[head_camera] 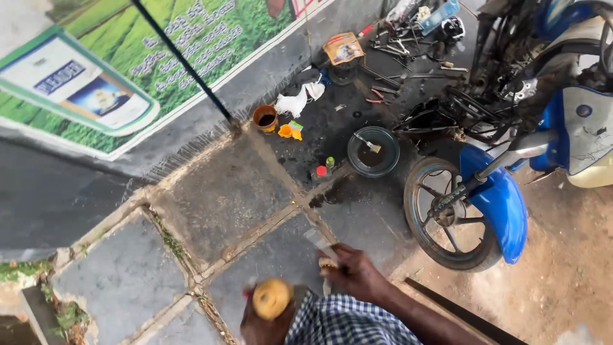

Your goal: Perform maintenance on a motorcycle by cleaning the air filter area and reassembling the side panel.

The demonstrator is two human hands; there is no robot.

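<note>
My right hand point(355, 275) sits low in the middle of the view, closed on a pale grey strip point(318, 238) that sticks up and left from the fingers; a small tan piece shows at the fingertips. My left hand point(258, 327) is at the bottom edge, blurred, gripping a round yellow-orange object point(271, 298) with a bit of red beside it. A blue-and-white checked cloth point(348, 322) lies between the two hands. Both hands are above grey stone paving slabs point(121, 278).
A blue motorcycle's front wheel point(447, 220) and mudguard point(504, 207) stand right of my hands. Farther off are a dark round pan with a brush point(373, 152), a brown cup point(265, 117), a white rag point(292, 102), scattered tools point(408, 45), a black pole point(185, 64) and a green wall banner point(128, 57).
</note>
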